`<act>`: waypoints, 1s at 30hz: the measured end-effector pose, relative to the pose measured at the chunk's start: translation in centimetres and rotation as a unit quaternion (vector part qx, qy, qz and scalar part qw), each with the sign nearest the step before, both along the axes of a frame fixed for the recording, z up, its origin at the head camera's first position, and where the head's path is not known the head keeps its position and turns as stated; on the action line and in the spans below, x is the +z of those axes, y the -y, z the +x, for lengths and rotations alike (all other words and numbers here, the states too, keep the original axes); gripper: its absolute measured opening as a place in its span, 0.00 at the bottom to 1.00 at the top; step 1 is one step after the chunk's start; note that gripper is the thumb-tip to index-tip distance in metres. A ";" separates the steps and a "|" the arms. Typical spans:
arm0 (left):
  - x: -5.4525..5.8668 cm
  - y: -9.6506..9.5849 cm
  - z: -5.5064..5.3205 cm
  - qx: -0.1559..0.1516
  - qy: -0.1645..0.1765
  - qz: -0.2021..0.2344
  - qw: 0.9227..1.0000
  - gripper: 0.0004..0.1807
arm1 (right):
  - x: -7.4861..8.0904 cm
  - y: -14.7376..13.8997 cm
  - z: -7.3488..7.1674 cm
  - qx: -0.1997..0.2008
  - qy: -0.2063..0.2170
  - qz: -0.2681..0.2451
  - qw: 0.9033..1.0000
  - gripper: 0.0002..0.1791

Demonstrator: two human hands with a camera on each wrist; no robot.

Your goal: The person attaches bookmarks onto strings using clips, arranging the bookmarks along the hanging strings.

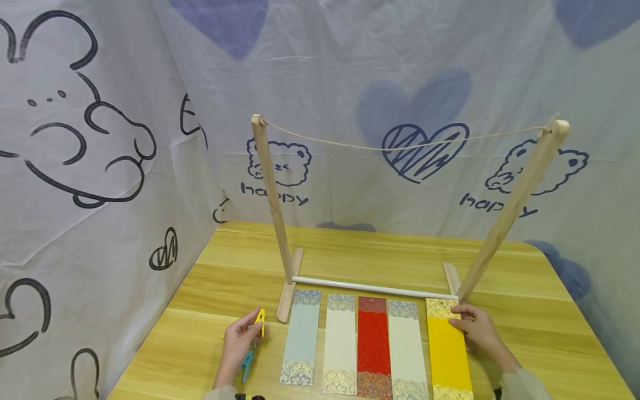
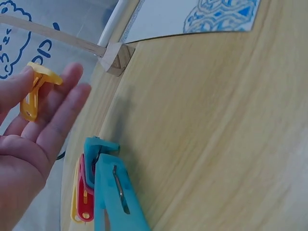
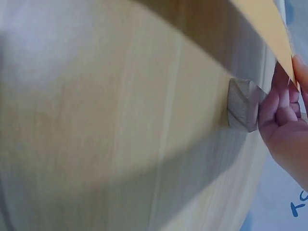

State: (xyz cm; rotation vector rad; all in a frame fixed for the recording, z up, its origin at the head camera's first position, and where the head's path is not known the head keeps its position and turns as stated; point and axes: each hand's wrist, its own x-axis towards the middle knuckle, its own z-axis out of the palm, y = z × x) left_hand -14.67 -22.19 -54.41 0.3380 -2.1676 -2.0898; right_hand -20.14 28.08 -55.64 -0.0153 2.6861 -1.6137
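Between thumb and fingers, my left hand [image 1: 237,343] pinches a small yellow clothespin [image 1: 260,320]. Below that hand, in the left wrist view, lie teal clothespins [image 2: 120,192], a red one [image 2: 85,204] and part of a yellow one. My right hand [image 1: 481,332] grips the right edge of a yellow paper strip [image 1: 448,353] with lace-patterned ends, near its top. In the right wrist view the strip [image 3: 264,26] is raised off the table, with the thumb on one face and fingers behind. Left of it lie a red strip [image 1: 373,344], two white strips [image 1: 340,336] and a pale blue strip [image 1: 302,333].
A wooden frame stands behind the strips: a left post [image 1: 272,200], a right post [image 1: 515,211], a white bottom rod [image 1: 375,288] and a sagging string [image 1: 350,145] across the top. Its left foot [image 1: 286,303] sits near my left hand. A printed curtain [image 1: 320,72] hangs behind the table.
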 end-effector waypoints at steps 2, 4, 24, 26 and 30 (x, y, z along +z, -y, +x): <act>0.1 -0.1 0.0 0.000 0.003 0.029 1.000 0.22 | 0.2 0.1 0.1 -0.009 0.011 -0.014 1.000 0.16; 0.2 -0.1 0.0 -0.001 0.009 0.051 0.999 0.22 | 0.3 0.2 0.2 -0.013 0.017 -0.029 0.999 0.16; 0.2 -0.7 0.0 -0.006 0.012 0.047 0.999 0.16 | 1.2 0.2 0.5 -0.062 0.004 -0.112 0.992 0.19; 0.2 -0.8 0.0 -0.003 0.012 0.052 0.999 0.16 | 1.4 0.3 0.5 -0.065 0.001 -0.126 0.990 0.18; 0.4 -1.1 0.0 0.001 0.018 0.062 0.998 0.16 | 1.7 0.5 0.6 -0.058 -0.013 -0.167 0.984 0.13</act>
